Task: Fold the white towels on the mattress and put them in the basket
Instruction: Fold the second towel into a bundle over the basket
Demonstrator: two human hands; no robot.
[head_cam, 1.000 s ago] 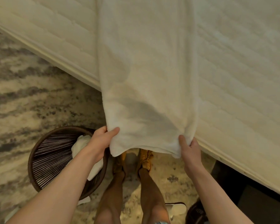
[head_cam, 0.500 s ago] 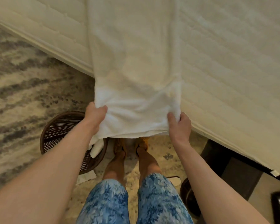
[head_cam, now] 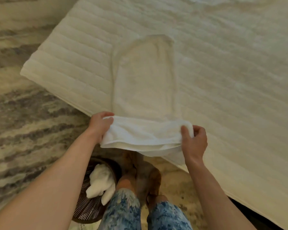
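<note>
Now both hands pinch the towel's near end between them.

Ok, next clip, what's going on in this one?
A person stands at the edge of a mattress, folding a long white towel laid out on it. The left hand and right hand each pinch a near corner, with the near end lifted and doubled over while the rest lies flat. On the floor by the person's feet, a dark round basket already holds another white towel, loosely bunched. This towel is not yet fully folded.
</note>
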